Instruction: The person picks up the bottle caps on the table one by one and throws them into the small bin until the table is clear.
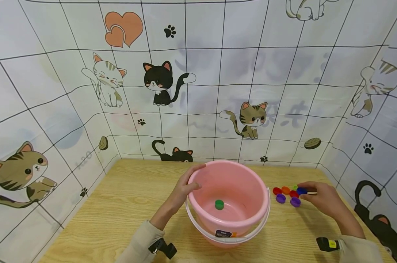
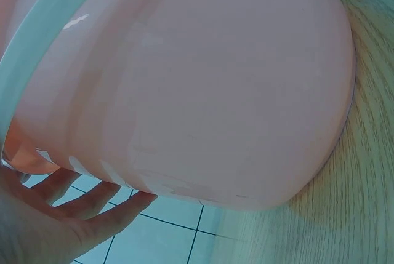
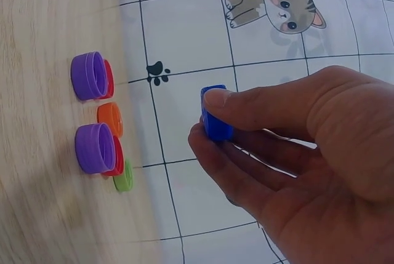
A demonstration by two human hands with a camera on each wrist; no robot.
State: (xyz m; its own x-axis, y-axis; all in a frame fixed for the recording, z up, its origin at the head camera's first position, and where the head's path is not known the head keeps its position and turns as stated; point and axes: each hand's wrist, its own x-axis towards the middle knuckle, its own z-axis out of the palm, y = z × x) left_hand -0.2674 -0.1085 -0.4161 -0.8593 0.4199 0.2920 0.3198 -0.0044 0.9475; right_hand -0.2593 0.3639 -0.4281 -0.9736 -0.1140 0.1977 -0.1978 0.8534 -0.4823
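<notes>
Since the left hand (image 1: 182, 190) grips the rim of the pink bucket (image 1: 231, 182), thumb inside, that side looks steadied. Bucket stands upright on the wooden table (image 1: 142, 201). Glossy plastic: probably light for its bulk, walls a bit flexy and slick, so the thick rim is likely the best hold. White handle (image 1: 229, 240) hangs on the near side, likely swings freely. Green cap (image 1: 219, 204) sits on the bucket floor. Right of the bucket, on the table: two red caps (image 1: 277, 191), orange cap (image 1: 285, 190), two purple caps (image 1: 281, 198), light green cap (image 3: 124, 176). All look stiff, near weightless, tough, easy to knock. Right hand (image 1: 323, 197) pinches the blue cap (image 3: 217, 113) between thumb and fingertips at the group's right end; can't tell if it touches the table. Smooth, so best taken by the side wall; light squeeze should do.
</notes>
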